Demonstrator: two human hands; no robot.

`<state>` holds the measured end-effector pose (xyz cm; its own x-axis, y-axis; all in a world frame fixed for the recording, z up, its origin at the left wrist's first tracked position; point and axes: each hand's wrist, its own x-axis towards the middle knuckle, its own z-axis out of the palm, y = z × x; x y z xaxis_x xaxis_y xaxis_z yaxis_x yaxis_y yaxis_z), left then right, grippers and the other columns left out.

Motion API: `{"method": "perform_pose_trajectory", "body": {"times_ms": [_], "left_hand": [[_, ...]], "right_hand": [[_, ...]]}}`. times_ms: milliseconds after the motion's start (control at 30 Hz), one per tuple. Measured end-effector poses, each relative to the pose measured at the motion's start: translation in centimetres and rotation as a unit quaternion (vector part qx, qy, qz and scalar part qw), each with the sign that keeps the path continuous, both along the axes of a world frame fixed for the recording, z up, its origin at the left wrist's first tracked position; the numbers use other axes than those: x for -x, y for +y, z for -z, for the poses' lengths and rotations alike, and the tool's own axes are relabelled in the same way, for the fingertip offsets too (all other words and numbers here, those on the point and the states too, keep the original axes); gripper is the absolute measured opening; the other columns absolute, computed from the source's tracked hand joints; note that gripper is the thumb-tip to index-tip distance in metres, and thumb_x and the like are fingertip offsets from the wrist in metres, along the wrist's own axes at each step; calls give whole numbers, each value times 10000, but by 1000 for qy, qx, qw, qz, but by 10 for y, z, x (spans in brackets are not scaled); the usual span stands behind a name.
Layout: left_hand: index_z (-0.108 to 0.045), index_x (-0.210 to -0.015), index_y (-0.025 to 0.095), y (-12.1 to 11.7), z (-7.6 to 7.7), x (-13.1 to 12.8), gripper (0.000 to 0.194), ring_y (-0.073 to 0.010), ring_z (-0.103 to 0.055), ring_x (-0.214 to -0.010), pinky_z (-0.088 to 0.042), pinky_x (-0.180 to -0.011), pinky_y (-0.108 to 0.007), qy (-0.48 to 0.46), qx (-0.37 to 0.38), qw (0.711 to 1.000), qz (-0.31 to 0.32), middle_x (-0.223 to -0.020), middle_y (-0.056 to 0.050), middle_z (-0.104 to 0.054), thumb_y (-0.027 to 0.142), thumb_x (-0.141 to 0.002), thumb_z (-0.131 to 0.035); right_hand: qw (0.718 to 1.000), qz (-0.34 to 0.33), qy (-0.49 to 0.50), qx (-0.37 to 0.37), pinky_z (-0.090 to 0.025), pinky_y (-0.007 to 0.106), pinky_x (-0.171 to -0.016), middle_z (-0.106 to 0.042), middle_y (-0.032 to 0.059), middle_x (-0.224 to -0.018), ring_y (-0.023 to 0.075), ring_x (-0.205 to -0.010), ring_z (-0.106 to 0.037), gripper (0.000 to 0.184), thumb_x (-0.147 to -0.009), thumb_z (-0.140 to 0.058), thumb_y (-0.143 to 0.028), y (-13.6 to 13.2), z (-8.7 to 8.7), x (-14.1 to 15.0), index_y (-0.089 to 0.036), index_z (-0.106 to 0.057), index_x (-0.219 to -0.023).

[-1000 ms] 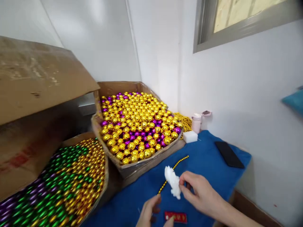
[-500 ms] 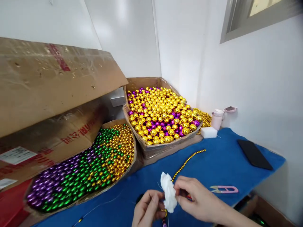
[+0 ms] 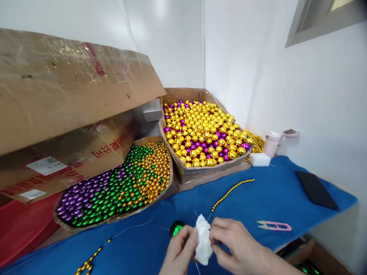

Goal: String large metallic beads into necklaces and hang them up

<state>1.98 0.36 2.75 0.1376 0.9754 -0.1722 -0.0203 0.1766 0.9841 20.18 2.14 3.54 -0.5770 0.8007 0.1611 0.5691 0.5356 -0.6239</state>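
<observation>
A crumpled white piece point(image 3: 203, 240), soft like tissue or cloth, stands upright between my hands. My left hand point(image 3: 181, 248) pinches its left side with closed fingers. On its right side the fingers of my right hand point(image 3: 233, 242) are closed too, pressed against its edge. A fine thread passes by the piece, and a string of gold beads point(image 3: 231, 192) runs off beyond it across the cloth. Just behind my left hand lies a shiny green ball point(image 3: 177, 227), partly hidden. My fingers cover what else is in the grip.
Boxes of large gold and purple balls point(image 3: 200, 133) and smaller coloured beads point(image 3: 123, 183) line the back and left. Pink thread snips point(image 3: 274, 226), a black flat object point(image 3: 317, 190), a white block point(image 3: 259, 159) and a pink cup point(image 3: 272, 144) lie on the blue cloth point(image 3: 243, 206).
My view has shifted left, so the scene sits further right. The white piece has turned slightly in my hands; the green ball and gold beads at lower left now show more.
</observation>
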Motion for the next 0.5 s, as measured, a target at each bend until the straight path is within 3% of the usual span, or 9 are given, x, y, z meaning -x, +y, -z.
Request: {"method": "perform_pose_trajectory", "body": {"times_ms": [100,167,300,400,500], "left_hand": [[-512,-582,156,3,7,5,410,-91,-335,-526,-285,-497,-198,-18,10,999,24,-544,56,-405,515,-701,-669],[-508,-575,155,4,14,9,423,-82,-342,-500,-287,-483,-194,-71,50,996,31,-529,55,-413,523,-676,-690],[-632,-751,148,2,18,11,378,-134,-522,-560,-406,-552,-233,-175,114,978,-14,-602,-7,-571,516,-686,-689],[-677,-874,148,-5,6,11,420,-201,-612,-669,-462,-642,-295,-203,109,972,-35,-689,-63,-664,523,-685,-687],[-699,-875,177,-21,-3,19,403,-241,-640,-749,-479,-698,-329,-163,85,981,-65,-794,-73,-711,520,-665,-707]], "right_hand": [[999,-22,20,20,-357,226,-658,-592,-22,-796,128,-732,-550,130,-706,-519,-98,-3,0,1,-220,-556,-732],[989,-34,105,97,-349,231,-668,-583,-24,-784,128,-736,-533,141,-700,-515,-83,-1,2,-4,-211,-568,-724],[921,-28,276,275,-358,245,-673,-572,-22,-736,135,-727,-507,72,-681,-565,-135,11,17,-17,-189,-586,-723],[879,-9,347,327,-392,247,-640,-544,-24,-730,128,-676,-512,82,-673,-519,-224,13,28,-20,-204,-529,-751],[851,10,397,345,-426,283,-670,-575,-8,-755,151,-695,-559,150,-696,-491,-312,0,32,-16,-229,-518,-818]]}}
